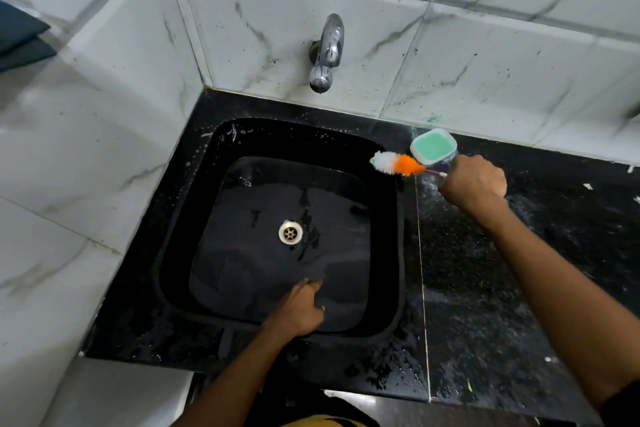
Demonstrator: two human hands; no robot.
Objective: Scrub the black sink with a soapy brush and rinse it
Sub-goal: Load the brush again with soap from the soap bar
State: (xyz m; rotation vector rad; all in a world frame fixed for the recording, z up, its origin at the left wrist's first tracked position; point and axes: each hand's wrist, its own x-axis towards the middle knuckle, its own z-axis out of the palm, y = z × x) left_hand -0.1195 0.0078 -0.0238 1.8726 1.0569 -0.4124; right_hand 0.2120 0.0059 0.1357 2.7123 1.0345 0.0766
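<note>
Home kitchen: black sink (277, 236) in granite counter (519, 270), wall tap (325, 52), marble tiles (485, 62).

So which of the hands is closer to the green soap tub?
Right. The right hand holds the brush on the counter right beside the green soap tub. The left hand is far off, over the near edge of the black sink.

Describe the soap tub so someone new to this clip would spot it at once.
Start at the black sink and move to the counter at its far right corner, by the tiled wall. The soap tub sits there, just past the brush in the right hand. It is the only white-rimmed container, filled with mint-green soap.
</note>
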